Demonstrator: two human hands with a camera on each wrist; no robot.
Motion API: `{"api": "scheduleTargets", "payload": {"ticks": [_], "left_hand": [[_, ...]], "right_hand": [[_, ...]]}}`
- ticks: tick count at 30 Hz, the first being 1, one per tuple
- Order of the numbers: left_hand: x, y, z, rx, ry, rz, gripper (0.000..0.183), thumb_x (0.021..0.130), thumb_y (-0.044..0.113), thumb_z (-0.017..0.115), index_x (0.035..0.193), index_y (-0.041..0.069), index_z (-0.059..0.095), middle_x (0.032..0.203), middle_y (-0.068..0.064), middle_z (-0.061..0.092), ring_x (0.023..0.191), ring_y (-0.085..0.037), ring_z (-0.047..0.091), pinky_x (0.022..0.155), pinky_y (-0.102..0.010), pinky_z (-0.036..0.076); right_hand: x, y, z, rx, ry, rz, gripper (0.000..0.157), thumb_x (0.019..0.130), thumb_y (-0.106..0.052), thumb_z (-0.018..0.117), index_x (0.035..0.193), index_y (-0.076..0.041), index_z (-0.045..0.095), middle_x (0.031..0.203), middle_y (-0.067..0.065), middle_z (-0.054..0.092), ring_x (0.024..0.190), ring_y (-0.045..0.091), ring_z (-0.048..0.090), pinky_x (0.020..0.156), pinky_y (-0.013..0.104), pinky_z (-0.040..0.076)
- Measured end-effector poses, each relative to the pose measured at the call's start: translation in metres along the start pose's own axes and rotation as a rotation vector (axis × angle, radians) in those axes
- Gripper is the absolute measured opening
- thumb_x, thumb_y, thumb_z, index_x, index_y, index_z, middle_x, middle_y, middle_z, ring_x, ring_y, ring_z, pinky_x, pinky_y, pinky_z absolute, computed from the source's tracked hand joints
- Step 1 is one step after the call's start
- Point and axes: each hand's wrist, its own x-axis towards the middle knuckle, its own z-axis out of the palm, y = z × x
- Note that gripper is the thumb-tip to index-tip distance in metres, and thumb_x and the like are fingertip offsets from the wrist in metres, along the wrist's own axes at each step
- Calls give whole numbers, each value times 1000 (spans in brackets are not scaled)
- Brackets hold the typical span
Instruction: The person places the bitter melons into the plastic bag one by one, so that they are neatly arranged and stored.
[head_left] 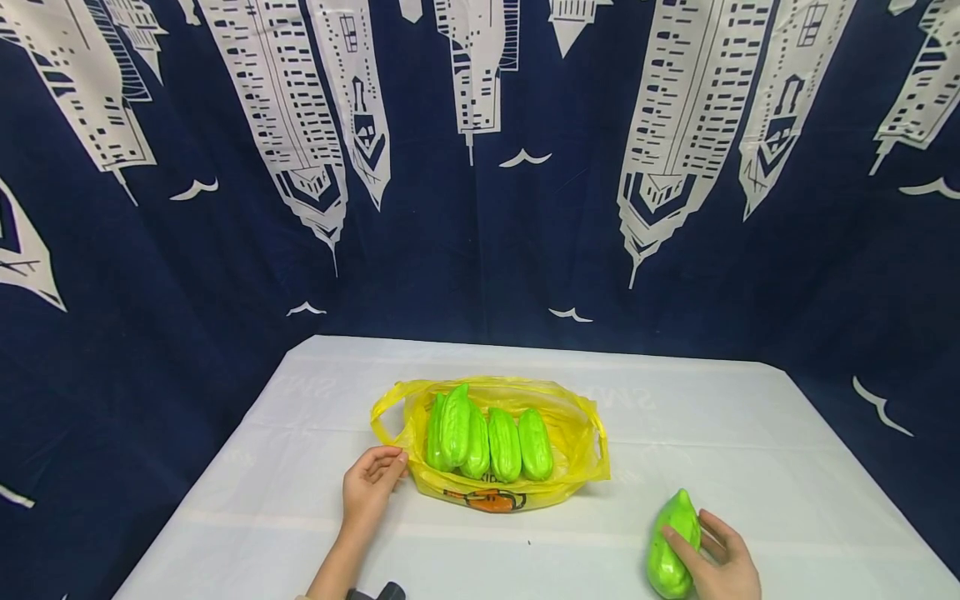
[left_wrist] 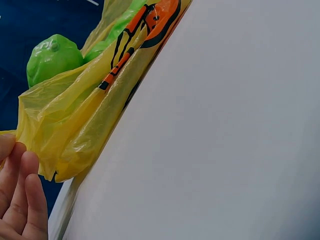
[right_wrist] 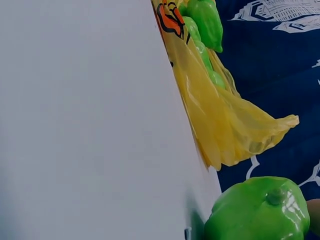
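Note:
A yellow plastic bag [head_left: 577,454] with an orange and black print lies mouth-up on the white table, its loop handles spread to either side. Several glossy green ribbed fruits [head_left: 505,446] sit side by side in it, one on top of the others. At the bag's left end my left hand [head_left: 373,475] pinches the thin plastic [left_wrist: 55,117] between thumb and fingertips. Another green fruit [head_left: 666,554] is in my right hand [head_left: 723,558], thumb across its side and fingers behind, at the front right of the table. Its rounded, glossy end [right_wrist: 260,212] shows large in the right wrist view.
The white-covered table [head_left: 300,533] ends at a dark blue cloth [head_left: 480,225] printed with white buildings and birds. A small black object [head_left: 390,592] shows at the bottom edge by my left forearm.

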Motion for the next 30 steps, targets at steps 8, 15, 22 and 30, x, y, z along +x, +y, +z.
{"api": "scheduleTargets", "payload": {"ticks": [8, 15, 22, 30], "left_hand": [[1, 0, 0, -3, 0, 6, 21, 83, 5, 71, 96, -9, 62, 79, -8, 66, 64, -17, 65, 52, -22, 51], [0, 1, 0, 2, -2, -12, 22, 83, 7, 71, 96, -8, 63, 79, -9, 66, 65, -18, 65, 54, -23, 52], [1, -1, -1, 0, -7, -7, 22, 84, 6, 71, 96, -9, 62, 80, -10, 66, 64, -17, 64, 53, -23, 51], [0, 1, 0, -2, -3, -13, 22, 83, 6, 71, 96, -9, 62, 79, -11, 65, 64, -16, 64, 53, -23, 51]], "right_hand": [[5, 1, -7, 4, -52, -12, 111, 71, -65, 68, 144, 5, 20, 139, 34, 28, 125, 51, 29, 100, 60, 30], [-1, -10, -11, 69, -37, 4, 104, 76, -57, 69, 145, 2, 21, 144, 31, 26, 128, 49, 28, 102, 59, 28], [3, -16, -11, 80, -27, -1, 105, 72, -61, 71, 148, -7, 22, 149, 22, 25, 131, 46, 28, 103, 59, 28], [-4, -36, -8, 108, -8, -40, 98, 75, -56, 72, 148, -11, 25, 148, 20, 29, 131, 42, 30, 103, 58, 30]]}}
